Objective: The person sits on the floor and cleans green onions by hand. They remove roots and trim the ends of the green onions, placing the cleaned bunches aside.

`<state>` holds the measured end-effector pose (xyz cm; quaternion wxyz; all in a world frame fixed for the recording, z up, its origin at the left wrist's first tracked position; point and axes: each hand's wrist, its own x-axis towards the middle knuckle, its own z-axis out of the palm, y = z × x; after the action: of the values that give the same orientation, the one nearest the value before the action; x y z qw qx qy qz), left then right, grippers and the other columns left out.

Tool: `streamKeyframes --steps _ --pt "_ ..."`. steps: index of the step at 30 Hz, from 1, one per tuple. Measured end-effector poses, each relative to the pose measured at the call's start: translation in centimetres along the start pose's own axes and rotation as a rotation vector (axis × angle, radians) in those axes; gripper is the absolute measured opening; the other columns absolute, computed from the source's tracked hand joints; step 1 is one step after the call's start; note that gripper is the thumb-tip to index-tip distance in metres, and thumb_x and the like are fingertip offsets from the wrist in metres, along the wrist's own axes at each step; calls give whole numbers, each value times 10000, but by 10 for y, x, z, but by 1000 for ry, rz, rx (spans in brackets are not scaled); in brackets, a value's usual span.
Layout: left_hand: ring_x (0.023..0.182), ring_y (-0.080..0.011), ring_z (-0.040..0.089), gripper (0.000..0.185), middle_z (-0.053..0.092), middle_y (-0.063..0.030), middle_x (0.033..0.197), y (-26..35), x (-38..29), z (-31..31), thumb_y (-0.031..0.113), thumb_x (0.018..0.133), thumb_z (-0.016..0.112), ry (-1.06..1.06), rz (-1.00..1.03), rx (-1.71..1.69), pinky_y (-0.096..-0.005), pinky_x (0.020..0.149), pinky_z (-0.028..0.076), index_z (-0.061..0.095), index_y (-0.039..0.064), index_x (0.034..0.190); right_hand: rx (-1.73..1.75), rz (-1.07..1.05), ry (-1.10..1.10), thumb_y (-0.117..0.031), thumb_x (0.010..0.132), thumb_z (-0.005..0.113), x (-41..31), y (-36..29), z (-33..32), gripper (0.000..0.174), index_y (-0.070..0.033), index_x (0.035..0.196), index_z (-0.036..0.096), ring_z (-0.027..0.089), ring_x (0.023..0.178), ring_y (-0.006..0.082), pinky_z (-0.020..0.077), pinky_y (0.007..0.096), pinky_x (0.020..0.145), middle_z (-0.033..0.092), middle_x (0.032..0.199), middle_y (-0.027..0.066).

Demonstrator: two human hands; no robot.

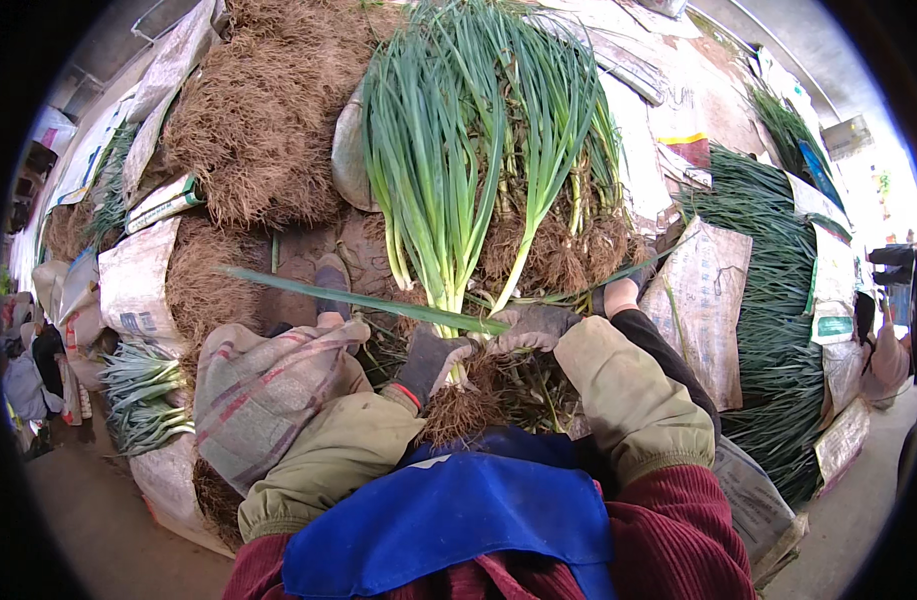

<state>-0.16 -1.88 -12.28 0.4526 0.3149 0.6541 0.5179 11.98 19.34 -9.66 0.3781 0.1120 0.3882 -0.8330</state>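
Observation:
My left hand [433,362], in a dark glove, is closed around the pale stems of a bunch of green onions [436,247], whose brown roots [462,412] hang below the fist. Just right of it, my right hand [533,328], also gloved, has its fingers bent by the near end of a long flat green leaf [368,301]. That leaf lies across the stems and points left; whether the right fingers grip it is hard to tell. More green onions with roots [571,255] lie beyond my hands, leaves pointing away.
Large heaps of rooty bundles [256,120] stand at the far left, with wrapped bundles [135,281] nearer. A long stack of green leaves [766,315] runs along the right beside a woven sack [698,307]. Loose leaf scraps lie between my feet. A person's arm [886,352] shows at the right edge.

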Motion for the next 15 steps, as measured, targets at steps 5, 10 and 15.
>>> streamKeyframes --steps 5,10,15 --pt "664 -190 641 368 654 -101 978 -32 21 -15 213 933 577 -177 -242 -223 -396 604 562 531 -52 1185 -456 -280 -323 -180 863 685 30 -23 67 382 17 1177 591 578 864 124 488 261 745 589 918 27" --pt "792 -330 674 319 666 -125 897 -4 13 -15 213 938 526 -263 -369 -828 -501 740 594 561 -76 1069 52 -494 419 -38 763 665 -57 -69 100 315 24 1068 623 613 623 157 519 275 529 663 833 127" --pt "758 -167 645 185 670 -82 875 26 8 -10 102 894 587 12 -260 -583 -320 666 546 652 -59 955 -195 -797 1131 -301 851 688 -109 -53 36 439 33 1110 566 632 609 151 551 354 509 659 782 112"
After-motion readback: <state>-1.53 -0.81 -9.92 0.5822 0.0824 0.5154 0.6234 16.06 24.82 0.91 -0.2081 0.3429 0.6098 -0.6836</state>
